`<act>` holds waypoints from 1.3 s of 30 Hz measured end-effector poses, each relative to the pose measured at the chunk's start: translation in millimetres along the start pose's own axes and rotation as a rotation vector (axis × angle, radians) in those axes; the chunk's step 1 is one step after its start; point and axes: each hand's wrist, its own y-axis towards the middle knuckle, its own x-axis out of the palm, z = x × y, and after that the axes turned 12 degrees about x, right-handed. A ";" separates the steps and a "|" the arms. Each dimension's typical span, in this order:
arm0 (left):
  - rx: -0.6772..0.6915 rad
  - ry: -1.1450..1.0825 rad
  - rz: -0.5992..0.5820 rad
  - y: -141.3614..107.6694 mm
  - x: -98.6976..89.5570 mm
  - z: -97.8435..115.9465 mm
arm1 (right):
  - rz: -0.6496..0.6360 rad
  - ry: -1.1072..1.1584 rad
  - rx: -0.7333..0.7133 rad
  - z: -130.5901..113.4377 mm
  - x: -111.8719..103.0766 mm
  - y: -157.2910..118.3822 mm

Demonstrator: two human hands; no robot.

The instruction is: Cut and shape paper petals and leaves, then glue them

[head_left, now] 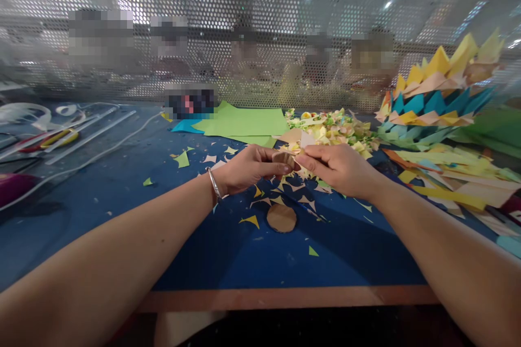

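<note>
Tan, rounded paper piece (284, 160) sits between our hands, above the middle of the blue worktop (203, 268). At far left, clear, slender sticks (90, 139) lie beside a white cord (91, 159), well out of our working space. Our left hand (244, 169) grasps the piece between thumb and fingers, which seems to keep it steady. Green paper sheets (248, 121) lie flat beyond, probably for easy reach. Below our hands rests a brown cardboard disc (281, 218), ringed by offcuts. Our right hand (350, 169) has its fingertips drawn together at the piece's right edge; the view is small, so we cannot tell what they grip. Farther right, a tiered blue, peach and yellow paper form (442, 103) stands behind loose paper strips (459, 192), apparently clear of our elbows.
</note>
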 end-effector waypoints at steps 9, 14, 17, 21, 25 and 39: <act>0.000 -0.019 -0.020 -0.7 -0.4 1.8 | -0.011 0.008 0.017 1.3 0.3 -0.8; -0.028 0.011 -0.013 -1.3 -0.7 2.4 | 0.011 0.005 -0.003 -1.3 0.2 -0.8; -0.024 0.007 -0.011 -1.6 -0.8 2.7 | 0.018 -0.001 -0.008 -1.7 0.2 -1.0; -0.034 -0.010 -0.013 -1.6 -0.3 3.6 | 0.007 -0.011 0.000 -1.8 -0.3 -1.0; -0.032 -0.023 -0.003 -1.6 0.4 4.9 | -0.002 -0.010 0.003 -2.3 -0.8 -0.9; -0.046 0.013 -0.039 -1.5 1.1 6.3 | -0.062 0.054 0.046 -0.2 1.0 0.2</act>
